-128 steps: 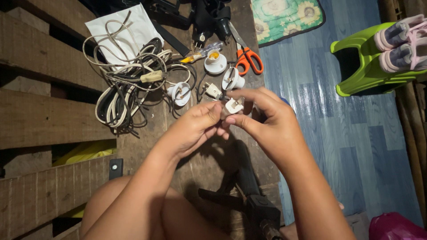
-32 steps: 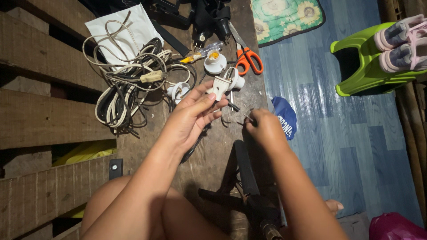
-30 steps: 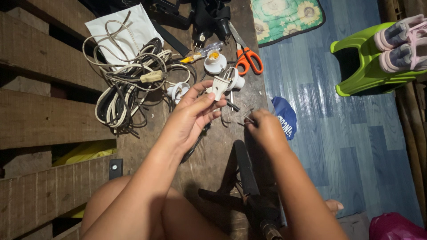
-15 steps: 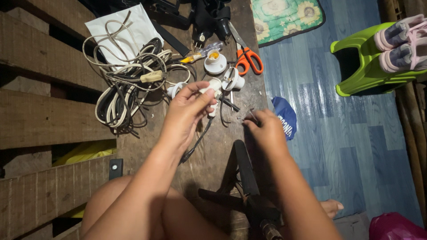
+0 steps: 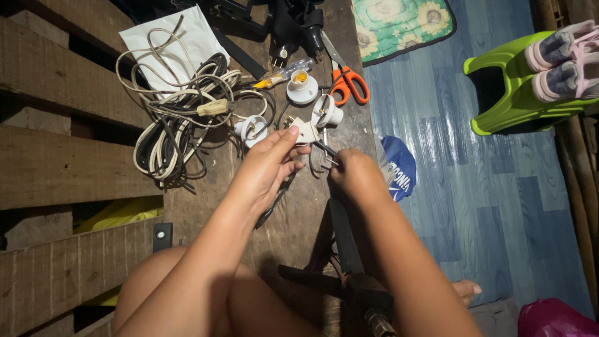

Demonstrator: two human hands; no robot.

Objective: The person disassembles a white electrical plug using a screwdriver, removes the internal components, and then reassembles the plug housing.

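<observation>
Left hand point(image 5: 265, 165) pinches a white plug point(image 5: 304, 131) above the table point(image 5: 299, 212); right hand point(image 5: 355, 175) is closed on a thin wire point(image 5: 326, 150) just beside it. Risk: the wire could slip or snag on the sockets point(image 5: 327, 111) nearby. The table edge sits close on the right, cords point(image 5: 181, 118) crowd the left; free room lies toward the body.
</observation>
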